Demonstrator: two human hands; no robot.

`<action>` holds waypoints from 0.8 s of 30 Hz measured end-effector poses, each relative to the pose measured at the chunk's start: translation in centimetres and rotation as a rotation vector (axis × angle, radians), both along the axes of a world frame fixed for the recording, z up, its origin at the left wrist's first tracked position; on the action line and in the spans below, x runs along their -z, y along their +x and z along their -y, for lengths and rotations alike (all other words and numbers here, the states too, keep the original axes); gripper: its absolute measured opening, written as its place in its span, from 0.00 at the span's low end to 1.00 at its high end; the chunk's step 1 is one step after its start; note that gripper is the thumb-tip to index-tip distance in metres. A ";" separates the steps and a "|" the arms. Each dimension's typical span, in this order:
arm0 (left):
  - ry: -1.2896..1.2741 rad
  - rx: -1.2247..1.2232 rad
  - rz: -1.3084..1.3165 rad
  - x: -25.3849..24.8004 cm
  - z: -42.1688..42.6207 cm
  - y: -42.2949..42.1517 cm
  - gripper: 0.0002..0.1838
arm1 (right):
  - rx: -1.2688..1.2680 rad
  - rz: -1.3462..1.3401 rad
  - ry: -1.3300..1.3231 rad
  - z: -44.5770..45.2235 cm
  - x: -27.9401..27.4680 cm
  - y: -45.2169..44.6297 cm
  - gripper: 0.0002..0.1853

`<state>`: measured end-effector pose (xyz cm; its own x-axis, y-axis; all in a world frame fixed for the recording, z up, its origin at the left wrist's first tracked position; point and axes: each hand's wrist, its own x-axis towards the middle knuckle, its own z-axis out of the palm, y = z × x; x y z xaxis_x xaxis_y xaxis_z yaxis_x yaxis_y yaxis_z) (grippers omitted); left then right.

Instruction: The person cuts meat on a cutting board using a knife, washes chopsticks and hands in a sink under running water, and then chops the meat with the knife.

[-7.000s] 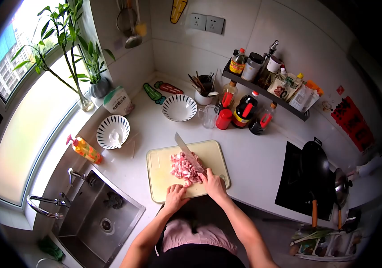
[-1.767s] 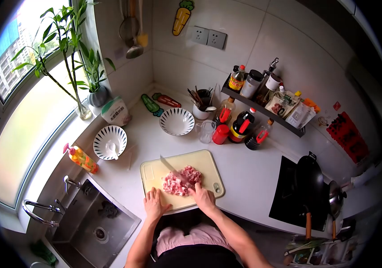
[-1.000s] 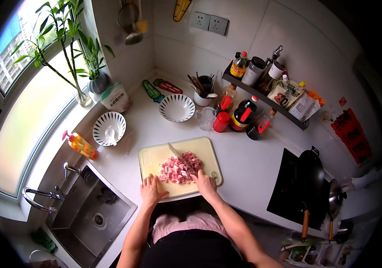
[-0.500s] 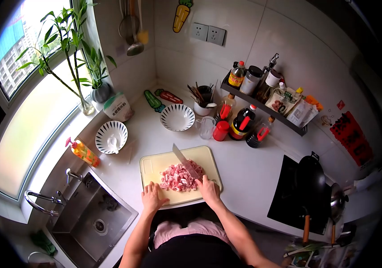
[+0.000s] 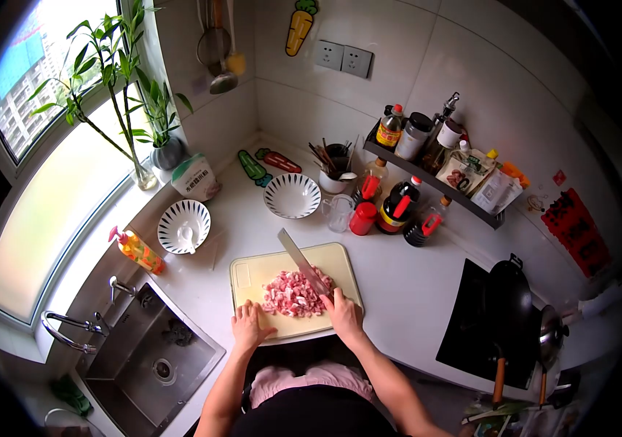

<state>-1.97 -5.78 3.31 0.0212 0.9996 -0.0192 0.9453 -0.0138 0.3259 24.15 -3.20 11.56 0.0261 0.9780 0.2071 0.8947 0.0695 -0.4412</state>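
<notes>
A pale yellow cutting board point(image 5: 252, 264) lies on the counter near its front edge. Chopped pink meat point(image 5: 290, 295) is heaped in the middle of the board. My right hand point(image 5: 343, 313) is closed round the handle of a knife point(image 5: 298, 256), whose blade points up and to the left over the right side of the meat. My left hand point(image 5: 250, 325) rests with fingers spread on the board's front left corner, beside the meat and holding nothing.
A sink point(image 5: 158, 364) is at the left, a soap bottle point(image 5: 140, 253) behind it. Two striped bowls point(image 5: 183, 227) point(image 5: 292, 195) stand behind the board, with sauce bottles point(image 5: 399, 206) to their right. The black hob point(image 5: 464, 320) with a wok point(image 5: 509, 295) is at the right.
Since the earlier frames the knife has shifted over the meat from its middle to the right side, and the blade stands more clear of the heap. My left hand stays on the board's corner.
</notes>
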 end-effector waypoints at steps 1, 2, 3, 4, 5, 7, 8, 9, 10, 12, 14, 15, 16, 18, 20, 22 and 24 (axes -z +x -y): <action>-0.002 0.005 0.002 0.0 0.0 0.0 0.49 | -0.002 -0.002 -0.001 0.0 0.7 -0.3 0.20; -0.005 0.010 0.003 0.1 0.0 -0.1 0.49 | 0.005 -0.031 0.007 0.1 2.1 -0.6 0.20; -0.008 0.010 -0.001 0.1 0.1 -0.2 0.49 | 0.014 -0.060 0.015 0.2 3.4 -0.9 0.19; -0.007 0.013 0.004 0.0 0.0 -0.2 0.50 | 0.028 0.036 -0.112 0.3 4.1 -1.3 0.20; -0.006 0.015 0.009 0.0 0.0 -0.1 0.50 | 0.027 0.034 -0.113 0.2 4.7 -1.1 0.20; -0.011 0.007 0.000 -0.2 0.2 0.0 0.49 | -0.053 0.075 -0.221 -0.7 4.0 -1.1 0.20; -0.014 0.003 -0.005 -0.3 0.0 0.0 0.49 | -0.029 0.034 -0.189 -1.2 3.5 -0.8 0.20; -0.013 0.004 -0.005 -0.2 -0.1 0.0 0.49 | -0.028 0.034 -0.188 -1.4 3.0 -0.7 0.20; -0.015 -0.003 -0.003 0.1 -0.1 -0.1 0.50 | -0.019 -0.026 -0.118 -1.6 2.5 -0.5 0.20; -0.023 -0.013 0.004 0.3 0.0 0.1 0.50 | 0.007 -0.078 0.004 -1.3 -0.8 -0.3 0.20; -0.033 -0.011 0.006 0.1 -0.1 0.1 0.50 | 0.020 -0.045 -0.010 -1.1 0.1 0.2 0.20; -0.035 -0.010 0.006 0.0 -0.1 0.0 0.50 | 0.034 -0.014 -0.019 -1.0 0.9 0.5 0.20; -0.037 -0.012 0.007 0.0 -0.1 0.1 0.50 | 0.022 0.079 -0.096 -0.9 2.3 0.8 0.20; -0.039 -0.017 0.010 0.2 0.1 0.1 0.50 | -0.008 0.081 -0.134 -1.0 3.9 1.1 0.21; -0.021 -0.005 0.011 0.3 0.0 0.0 0.50 | -0.041 0.066 -0.189 -1.3 4.1 1.7 0.22; -0.027 -0.007 0.006 0.2 -0.2 0.0 0.50 | -0.023 0.008 -0.144 -1.4 1.9 1.7 0.22; -0.038 -0.012 0.007 0.2 -0.2 0.2 0.50 | 0.022 -0.101 -0.060 -1.2 -0.5 1.5 0.22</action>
<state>-1.82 -5.62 3.10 0.0093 0.9983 -0.0572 0.9431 0.0103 0.3324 25.62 -2.01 12.08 0.0660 0.9875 0.1432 0.8464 0.0206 -0.5321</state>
